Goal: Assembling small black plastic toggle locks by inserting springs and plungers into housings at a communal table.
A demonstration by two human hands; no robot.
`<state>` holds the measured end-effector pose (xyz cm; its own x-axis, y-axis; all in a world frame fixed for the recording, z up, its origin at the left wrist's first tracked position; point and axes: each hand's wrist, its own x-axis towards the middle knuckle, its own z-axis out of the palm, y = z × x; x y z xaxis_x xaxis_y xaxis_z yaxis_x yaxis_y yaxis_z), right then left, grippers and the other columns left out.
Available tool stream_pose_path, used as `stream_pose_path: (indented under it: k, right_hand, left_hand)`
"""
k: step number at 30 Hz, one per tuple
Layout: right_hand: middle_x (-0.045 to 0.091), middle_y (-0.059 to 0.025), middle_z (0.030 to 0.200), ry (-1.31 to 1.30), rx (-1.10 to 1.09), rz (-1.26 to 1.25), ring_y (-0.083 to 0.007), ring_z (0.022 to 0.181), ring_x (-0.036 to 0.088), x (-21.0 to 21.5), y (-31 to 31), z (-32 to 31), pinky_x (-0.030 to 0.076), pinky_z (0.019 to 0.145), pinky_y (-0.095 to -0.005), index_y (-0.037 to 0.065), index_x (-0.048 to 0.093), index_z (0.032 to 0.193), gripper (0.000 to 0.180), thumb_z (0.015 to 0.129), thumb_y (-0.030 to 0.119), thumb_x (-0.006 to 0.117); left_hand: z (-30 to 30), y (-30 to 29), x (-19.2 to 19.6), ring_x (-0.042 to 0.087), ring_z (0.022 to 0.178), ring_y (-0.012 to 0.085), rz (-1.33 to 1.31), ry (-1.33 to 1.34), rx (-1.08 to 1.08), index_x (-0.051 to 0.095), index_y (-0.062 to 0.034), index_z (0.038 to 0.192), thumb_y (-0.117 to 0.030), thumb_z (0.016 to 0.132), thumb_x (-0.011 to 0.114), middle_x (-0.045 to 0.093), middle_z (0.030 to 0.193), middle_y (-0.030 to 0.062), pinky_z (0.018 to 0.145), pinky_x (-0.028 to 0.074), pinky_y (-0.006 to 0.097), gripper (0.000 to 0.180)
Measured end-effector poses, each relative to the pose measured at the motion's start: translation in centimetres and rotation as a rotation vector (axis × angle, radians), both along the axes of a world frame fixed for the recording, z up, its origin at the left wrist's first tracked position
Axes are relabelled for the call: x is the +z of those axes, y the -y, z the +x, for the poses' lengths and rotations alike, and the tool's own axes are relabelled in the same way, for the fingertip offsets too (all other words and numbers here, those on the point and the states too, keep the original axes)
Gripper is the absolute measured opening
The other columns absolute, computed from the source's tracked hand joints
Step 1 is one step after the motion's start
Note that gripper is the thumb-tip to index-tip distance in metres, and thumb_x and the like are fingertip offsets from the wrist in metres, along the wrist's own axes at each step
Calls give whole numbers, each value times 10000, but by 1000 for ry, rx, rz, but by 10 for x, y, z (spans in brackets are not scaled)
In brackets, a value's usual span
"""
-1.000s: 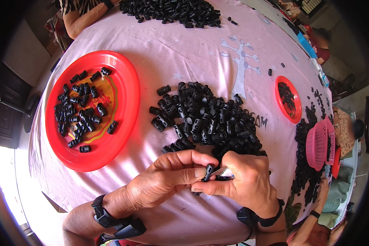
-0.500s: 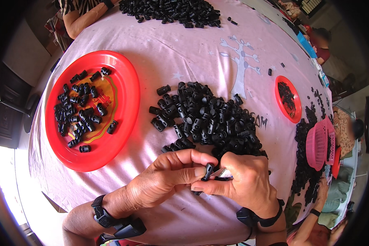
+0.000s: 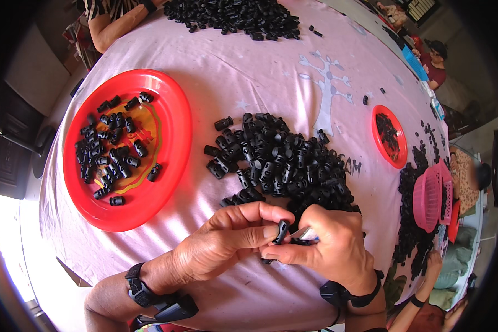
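Between the thumb and fingers of my left hand (image 3: 221,243) is one small black plastic cord lock (image 3: 282,230), held tilted. Close against it on the right, my right hand (image 3: 337,243) pinches a small thin knife (image 3: 306,234) with a pale handle part showing; the rest is covered by my fingers. The blade tip points at the cord lock, and I cannot tell whether they touch. Just beyond my fingers lies a heap of black cord locks (image 3: 282,160). On the left, a red plate (image 3: 180,133) carries more of the same pieces, scattered loosely.
A pink cloth (image 3: 216,83) covers the table. At the far edge is another black heap (image 3: 232,16) beside a co-worker's arm (image 3: 119,30). To the right are a small red dish (image 3: 403,149), pink baskets (image 3: 426,199), spread black parts and other people.
My hands keep almost the same grip, with the knife and cord lock shifting only slightly. The co-worker's hand at lower right has moved a little down.
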<state>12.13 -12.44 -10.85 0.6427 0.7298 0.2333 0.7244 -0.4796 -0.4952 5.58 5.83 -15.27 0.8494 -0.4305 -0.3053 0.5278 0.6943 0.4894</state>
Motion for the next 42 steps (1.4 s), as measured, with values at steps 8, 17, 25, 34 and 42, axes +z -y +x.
stream_pose_path:
  k: [8, 17, 25, 34, 42]
  right_hand:
    - [689, -81, 813, -421, 33, 232, -130, 675, 691, 17, 2, 2, 540, 533, -240, -8, 590, 1009, 254, 797, 56, 716]
    - [673, -78, 782, -583, 7, 324, -133, 719, 693, 6, 7, 0, 542, 620, -236, -20, 613, 941, 143, 810, -16, 669]
    - [668, -72, 797, -661, -14, 286, -131, 751, 692, 9, 5, 0, 538, 619, -229, -28, 603, 948, 141, 813, -30, 646]
    - [670, -74, 725, -530, -61, 376, -100, 655, 656, 6, 1, -1, 497, 547, -213, -39, 614, 944, 115, 829, -35, 623]
    - [667, -70, 774, -400, 89, 175, -105, 617, 665, 7, 10, 8, 512, 518, -220, 8, 612, 1019, 319, 713, -49, 686]
  left_hand:
    - [0, -2, -7, 591, 909, 132, -86, -24, -28, 528, -29, 1179, -105, 918, 569, 637, 1022, 81, 838, 449, 281, 275]
    - [1, 1, -10, 563, 868, 89, -89, 8, -57, 507, -26, 1203, -134, 939, 564, 608, 1030, 53, 797, 456, 230, 291]
    - [2, 0, -10, 561, 863, 87, -203, -26, -58, 516, -36, 1178, -139, 943, 559, 614, 1025, 54, 800, 452, 226, 260]
    - [1, 0, -6, 560, 857, 81, -132, 2, -11, 531, -30, 1175, -161, 950, 551, 615, 1003, 43, 792, 453, 224, 261]
    - [0, -1, -6, 559, 836, 71, -93, -21, -8, 538, -32, 1170, -245, 962, 539, 623, 965, 34, 777, 464, 225, 297]
